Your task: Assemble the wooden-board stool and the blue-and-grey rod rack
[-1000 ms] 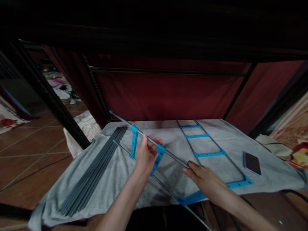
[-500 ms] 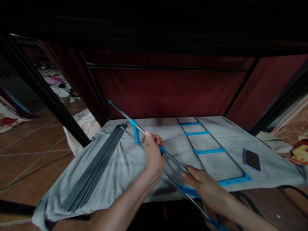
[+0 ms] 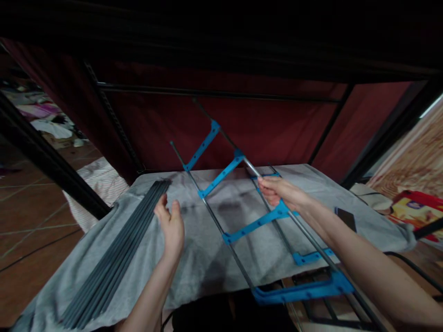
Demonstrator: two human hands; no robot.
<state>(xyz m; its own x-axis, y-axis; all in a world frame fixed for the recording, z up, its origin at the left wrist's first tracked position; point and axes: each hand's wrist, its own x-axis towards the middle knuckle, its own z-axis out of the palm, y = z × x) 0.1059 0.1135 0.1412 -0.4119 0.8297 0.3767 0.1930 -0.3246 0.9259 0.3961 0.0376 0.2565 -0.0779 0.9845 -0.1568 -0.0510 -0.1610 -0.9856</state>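
Note:
My right hand (image 3: 283, 192) is wrapped round the far-right metal tube of a ladder-like rack frame (image 3: 254, 227), made of two tubes joined by several blue plastic crosspieces. The frame is held up at a tilt over the cloth, its far end raised. My left hand (image 3: 170, 226) is off the frame, empty, thumb and fingers apart, beside a bundle of grey tubes (image 3: 116, 258) on the left. Behind the held frame, a second blue-and-grey ladder frame (image 3: 300, 259) lies on the cloth, partly hidden by the first one and by my right arm.
A grey cloth (image 3: 194, 272) covers the low work surface. A phone (image 3: 347, 218) lies at its right, partly behind my right forearm. Dark metal posts and a crossbar (image 3: 214, 92) stand around, with a dark red curtain (image 3: 277, 129) behind. A red package (image 3: 420, 212) sits far right.
My left hand has let go of the frame and moved left toward the grey tubes. My right hand has raised the frame and turned it, so its crosspieces now face me. The view has shifted slightly.

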